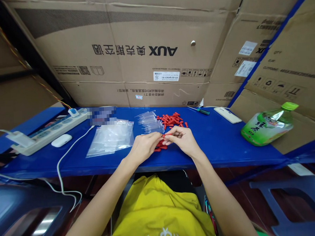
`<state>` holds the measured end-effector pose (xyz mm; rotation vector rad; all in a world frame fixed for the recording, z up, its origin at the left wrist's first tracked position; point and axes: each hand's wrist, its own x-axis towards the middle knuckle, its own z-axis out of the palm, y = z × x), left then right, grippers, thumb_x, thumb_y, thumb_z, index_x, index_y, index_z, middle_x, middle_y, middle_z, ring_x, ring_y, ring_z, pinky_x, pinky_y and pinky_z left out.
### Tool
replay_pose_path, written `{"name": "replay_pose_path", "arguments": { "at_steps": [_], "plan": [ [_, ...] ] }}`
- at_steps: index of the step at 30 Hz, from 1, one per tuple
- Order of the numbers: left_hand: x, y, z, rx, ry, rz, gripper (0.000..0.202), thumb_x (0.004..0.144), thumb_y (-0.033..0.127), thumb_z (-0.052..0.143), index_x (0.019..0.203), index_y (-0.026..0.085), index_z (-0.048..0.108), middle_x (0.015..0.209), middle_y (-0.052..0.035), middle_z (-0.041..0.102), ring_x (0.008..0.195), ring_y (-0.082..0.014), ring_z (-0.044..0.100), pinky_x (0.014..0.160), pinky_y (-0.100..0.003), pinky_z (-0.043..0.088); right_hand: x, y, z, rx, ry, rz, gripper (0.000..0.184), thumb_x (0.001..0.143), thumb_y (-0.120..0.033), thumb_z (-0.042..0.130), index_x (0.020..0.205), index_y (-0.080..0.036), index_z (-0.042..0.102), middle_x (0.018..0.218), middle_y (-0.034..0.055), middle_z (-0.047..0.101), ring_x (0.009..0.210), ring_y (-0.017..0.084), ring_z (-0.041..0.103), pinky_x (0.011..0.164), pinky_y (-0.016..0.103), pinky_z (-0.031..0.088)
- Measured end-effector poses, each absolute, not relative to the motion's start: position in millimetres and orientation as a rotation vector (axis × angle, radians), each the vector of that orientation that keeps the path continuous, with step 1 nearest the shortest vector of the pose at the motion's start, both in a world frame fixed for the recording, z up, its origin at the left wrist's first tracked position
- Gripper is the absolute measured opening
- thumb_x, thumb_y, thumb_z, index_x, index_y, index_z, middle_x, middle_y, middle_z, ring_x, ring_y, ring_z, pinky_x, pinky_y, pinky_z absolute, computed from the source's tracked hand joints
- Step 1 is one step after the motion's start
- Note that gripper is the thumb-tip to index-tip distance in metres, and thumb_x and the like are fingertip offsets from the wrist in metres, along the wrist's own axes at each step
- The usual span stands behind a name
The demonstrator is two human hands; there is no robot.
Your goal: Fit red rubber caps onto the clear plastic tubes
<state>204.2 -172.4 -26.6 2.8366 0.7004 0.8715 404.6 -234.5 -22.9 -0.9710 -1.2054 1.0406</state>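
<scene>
My left hand (pixel 147 145) and my right hand (pixel 183 140) meet over the front of the blue table, fingers pinched together. Between the fingertips of my right hand is a small red rubber bulb (pixel 168 134). My left fingers close beside it; what they grip is mostly hidden by the hand. Just beyond my hands lies a pile of thin clear tubes (pixel 150 122), side by side. To its right is a heap of red rubber bulbs (pixel 171 119). Several more red pieces (pixel 163 147) lie under and between my hands, partly covered.
Clear plastic bags (pixel 111 138) lie left of my hands. Farther left are a white earbud case (pixel 61 140), a power strip (pixel 55 130) and a white cable (pixel 60 165). On the right are a screwdriver (pixel 202 111), a phone (pixel 227 115) and a green tea bottle (pixel 267 126). Cardboard (pixel 132 31) stands behind.
</scene>
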Motion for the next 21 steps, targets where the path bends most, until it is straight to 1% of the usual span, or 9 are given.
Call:
{"name": "replay_pose_path", "arguments": {
  "at_steps": [3,6,12,14,16,19,21],
  "plan": [
    [206.5,-174.2,-25.6,2.776,0.725,0.966,0.035,0.113,0.034,0.036,0.106,0.02,0.067,0.099,-0.0062,0.077,0.089,-0.0175,0.074,0.072,-0.025,0.05,404.1,-234.5,-19.5,-0.96,-1.212,0.99,0.037,0.076,-0.049,0.09,0.089,-0.02,0.072,0.077,0.0034,0.079,0.069,0.021,0.079,0.07,0.036,0.068],
    [208.2,-175.3,-24.6,2.725,0.745,1.026,0.033,0.112,0.037,0.039,0.115,0.02,0.068,0.106,-0.0067,0.077,0.096,-0.0188,0.074,0.08,-0.026,0.053,405.2,-234.4,-17.5,-0.971,-1.243,0.908,0.035,0.078,-0.048,0.089,0.093,-0.021,0.073,0.075,0.0018,0.078,0.068,0.02,0.077,0.069,0.035,0.066],
    [209.1,-172.4,-24.7,2.69,0.8,1.03,0.032,0.113,0.034,0.036,0.113,0.02,0.066,0.106,-0.0067,0.075,0.098,-0.0195,0.072,0.086,-0.029,0.054,409.3,-232.1,-21.2,-1.015,-1.238,0.852,0.037,0.078,-0.047,0.089,0.101,-0.021,0.077,0.078,0.0015,0.078,0.069,0.019,0.075,0.073,0.036,0.066],
    [209.0,-171.8,-24.1,2.709,0.789,1.027,0.03,0.112,0.034,0.038,0.112,0.02,0.065,0.105,-0.0068,0.073,0.099,-0.0199,0.07,0.088,-0.03,0.054,409.8,-230.8,-22.8,-1.032,-1.224,0.86,0.038,0.077,-0.048,0.089,0.101,-0.021,0.077,0.077,0.0016,0.078,0.069,0.019,0.075,0.073,0.037,0.066],
    [208.7,-172.0,-23.2,2.732,0.814,1.004,0.029,0.112,0.034,0.038,0.113,0.021,0.064,0.105,-0.0061,0.073,0.1,-0.0199,0.07,0.086,-0.029,0.053,409.6,-229.7,-23.6,-1.041,-1.212,0.87,0.037,0.076,-0.049,0.089,0.097,-0.02,0.077,0.075,0.0018,0.078,0.067,0.02,0.075,0.071,0.036,0.066],
    [208.1,-172.9,-23.0,2.744,0.885,0.923,0.028,0.113,0.036,0.038,0.117,0.024,0.063,0.11,-0.0043,0.075,0.097,-0.0191,0.072,0.077,-0.027,0.051,409.0,-229.3,-24.0,-1.034,-1.211,0.885,0.036,0.076,-0.049,0.089,0.092,-0.02,0.076,0.074,0.0019,0.077,0.066,0.02,0.076,0.069,0.036,0.066],
    [207.7,-173.1,-24.0,2.755,0.907,0.86,0.029,0.113,0.036,0.037,0.114,0.024,0.063,0.109,-0.0039,0.076,0.094,-0.0186,0.073,0.072,-0.025,0.049,409.0,-229.5,-24.2,-1.021,-1.219,0.89,0.035,0.077,-0.049,0.089,0.091,-0.02,0.075,0.073,0.0018,0.077,0.067,0.02,0.076,0.069,0.036,0.067]
  ]
}}
